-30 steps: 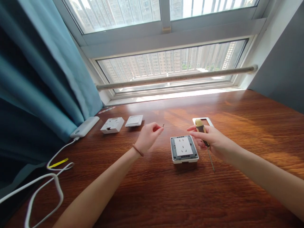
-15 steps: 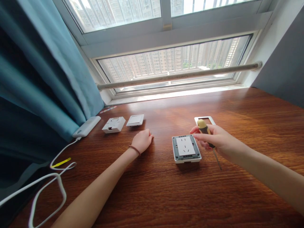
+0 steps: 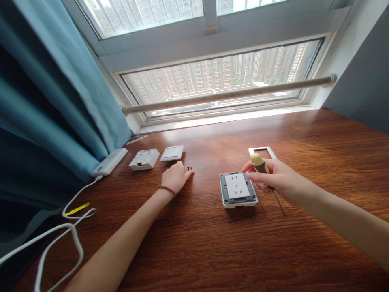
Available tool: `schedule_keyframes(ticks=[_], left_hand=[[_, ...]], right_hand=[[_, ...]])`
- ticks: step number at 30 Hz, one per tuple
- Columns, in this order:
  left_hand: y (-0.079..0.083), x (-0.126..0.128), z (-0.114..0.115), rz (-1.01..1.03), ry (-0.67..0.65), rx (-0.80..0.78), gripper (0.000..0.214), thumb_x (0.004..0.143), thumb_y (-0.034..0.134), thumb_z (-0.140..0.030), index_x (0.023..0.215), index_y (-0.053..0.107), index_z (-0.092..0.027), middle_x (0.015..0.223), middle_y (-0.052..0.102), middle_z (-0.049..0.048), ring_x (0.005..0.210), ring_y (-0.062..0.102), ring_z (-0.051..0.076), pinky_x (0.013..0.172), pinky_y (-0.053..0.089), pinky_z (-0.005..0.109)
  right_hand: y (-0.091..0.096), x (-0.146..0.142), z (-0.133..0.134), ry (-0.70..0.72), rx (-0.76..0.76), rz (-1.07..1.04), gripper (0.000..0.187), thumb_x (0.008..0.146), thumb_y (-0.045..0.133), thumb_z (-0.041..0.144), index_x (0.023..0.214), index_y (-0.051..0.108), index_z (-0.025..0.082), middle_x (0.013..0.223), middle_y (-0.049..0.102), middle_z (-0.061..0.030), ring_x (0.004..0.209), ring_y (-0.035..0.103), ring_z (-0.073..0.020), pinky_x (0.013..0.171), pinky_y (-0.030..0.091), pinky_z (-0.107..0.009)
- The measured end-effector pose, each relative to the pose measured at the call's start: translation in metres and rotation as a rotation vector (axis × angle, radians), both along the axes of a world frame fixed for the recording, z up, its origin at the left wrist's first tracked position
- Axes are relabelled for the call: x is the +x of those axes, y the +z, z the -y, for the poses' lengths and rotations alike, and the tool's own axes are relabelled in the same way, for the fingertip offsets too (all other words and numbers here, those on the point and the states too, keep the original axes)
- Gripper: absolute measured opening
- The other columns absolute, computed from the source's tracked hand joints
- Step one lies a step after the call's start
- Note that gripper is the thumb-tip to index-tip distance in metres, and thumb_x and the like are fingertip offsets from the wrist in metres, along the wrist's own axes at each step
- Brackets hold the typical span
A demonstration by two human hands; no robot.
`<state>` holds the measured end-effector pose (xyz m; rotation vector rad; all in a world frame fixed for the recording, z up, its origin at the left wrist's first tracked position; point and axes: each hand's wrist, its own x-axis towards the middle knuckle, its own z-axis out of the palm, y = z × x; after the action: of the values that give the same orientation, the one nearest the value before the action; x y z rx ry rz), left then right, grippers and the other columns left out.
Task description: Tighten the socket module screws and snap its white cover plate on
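Just left of the frame's centre, the left hand (image 3: 174, 177) lies palm down on the wooden table (image 3: 197, 243), fingers loosely curled and holding nothing. Its fingertips are just beside a small metal screw (image 3: 189, 168), and I cannot tell whether they touch it. Right of centre, the right hand (image 3: 275, 178) is closed around a screwdriver (image 3: 258, 161) with a yellow and black handle. Its thin shaft slants down to the lower right, tip near the table. Between the hands, close under the right one, a wall socket (image 3: 238, 190) lies face up, white insert in a grey body. Just above it lies a white cover frame (image 3: 263, 152).

Toward the upper left sit a white switch plate (image 3: 172, 153), a white back box (image 3: 144, 159) and a white power bank (image 3: 109, 162). The power bank's end bears a mark too small to read. A white cable (image 3: 60, 231) with a yellow tag (image 3: 74, 209) loops along the lower left, beside a teal curtain (image 3: 45, 101).
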<state>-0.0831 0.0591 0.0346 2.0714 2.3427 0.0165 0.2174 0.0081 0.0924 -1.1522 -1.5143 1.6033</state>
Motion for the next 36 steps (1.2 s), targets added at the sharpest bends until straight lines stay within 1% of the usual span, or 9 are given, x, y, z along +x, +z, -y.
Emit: schedule_keyframes(ticks=[8,12,14,16,18,21,25,29,36], left_hand=[[-0.007,-0.001,-0.003,0.035,-0.004,-0.012,0.035,0.082,0.045,-0.050,0.085,0.055,-0.017,0.090,0.067,0.0114,0.082,0.065,0.027,0.067,0.046,0.031],[-0.002,0.005,0.003,0.093,-0.048,0.129,0.029,0.081,0.048,-0.044,0.087,0.052,-0.016,0.090,0.062,0.0108,0.078,0.062,0.025,0.066,0.045,0.031],[0.000,0.014,0.010,0.275,-0.177,0.264,0.022,0.082,0.050,-0.038,0.088,0.050,-0.016,0.085,0.059,0.0067,0.074,0.058,0.019,0.066,0.044,0.028],[-0.001,0.026,0.019,0.579,-0.345,0.294,0.019,0.083,0.051,-0.035,0.087,0.049,-0.017,0.079,0.055,0.0026,0.069,0.054,0.014,0.065,0.044,0.024],[-0.005,0.040,0.028,0.875,-0.467,0.210,0.021,0.082,0.054,-0.037,0.088,0.051,-0.017,0.082,0.053,0.0020,0.070,0.051,0.012,0.063,0.043,0.022],[-0.012,0.057,0.035,1.074,-0.544,0.029,0.030,0.074,0.065,-0.039,0.094,0.057,-0.017,0.084,0.051,0.0013,0.069,0.047,0.010,0.061,0.042,0.020],[-0.016,0.067,0.034,1.113,-0.561,-0.052,0.045,0.061,0.077,-0.038,0.096,0.059,-0.017,0.079,0.046,-0.0011,0.064,0.039,0.008,0.059,0.038,0.020],[-0.015,0.068,0.033,1.107,-0.582,-0.042,0.045,0.059,0.078,-0.038,0.094,0.059,-0.017,0.079,0.044,-0.0018,0.066,0.037,0.009,0.061,0.036,0.021],[-0.016,0.067,0.033,1.093,-0.612,-0.067,0.043,0.061,0.077,-0.037,0.094,0.057,-0.018,0.079,0.041,-0.0025,0.066,0.036,0.010,0.061,0.035,0.021]], right_hand=[[0.000,-0.002,0.000,-0.004,-0.010,-0.049,0.025,0.074,0.066,0.039,0.082,0.060,0.016,0.053,0.045,0.0036,0.047,0.040,-0.0082,0.044,0.031,-0.023],[0.003,-0.002,-0.002,-0.175,0.011,-0.159,0.031,0.077,0.060,0.046,0.072,0.059,0.015,0.062,0.051,-0.0015,0.053,0.047,-0.0098,0.049,0.037,-0.026],[0.005,0.000,-0.005,-0.297,0.034,-0.149,0.039,0.078,0.055,0.054,0.071,0.060,0.015,0.064,0.050,-0.0020,0.050,0.045,-0.0085,0.044,0.033,-0.025],[0.007,0.003,-0.008,-0.362,0.042,-0.161,0.045,0.076,0.051,0.061,0.071,0.060,0.016,0.061,0.046,0.0002,0.043,0.035,-0.0058,0.038,0.025,-0.025],[0.007,0.007,-0.012,-0.358,0.064,-0.200,0.043,0.073,0.056,0.061,0.072,0.058,0.018,0.058,0.044,0.0019,0.040,0.032,-0.0050,0.037,0.024,-0.025],[0.008,0.011,-0.021,-0.297,0.205,-0.143,0.034,0.065,0.071,0.047,0.075,0.058,0.018,0.060,0.052,0.0006,0.046,0.044,-0.0088,0.043,0.035,-0.026],[0.017,0.005,-0.033,-0.200,0.349,0.034,0.034,0.061,0.076,0.037,0.081,0.058,0.017,0.063,0.059,-0.0012,0.053,0.052,-0.0123,0.049,0.041,-0.028],[0.023,-0.015,-0.035,-0.177,0.497,0.172,0.028,0.066,0.071,0.035,0.074,0.051,0.018,0.066,0.060,-0.0019,0.057,0.054,-0.0128,0.053,0.042,-0.028],[0.003,-0.024,-0.029,-0.237,0.560,0.211,0.027,0.070,0.068,0.035,0.080,0.048,0.019,0.071,0.058,-0.0010,0.061,0.053,-0.0133,0.056,0.041,-0.028]])
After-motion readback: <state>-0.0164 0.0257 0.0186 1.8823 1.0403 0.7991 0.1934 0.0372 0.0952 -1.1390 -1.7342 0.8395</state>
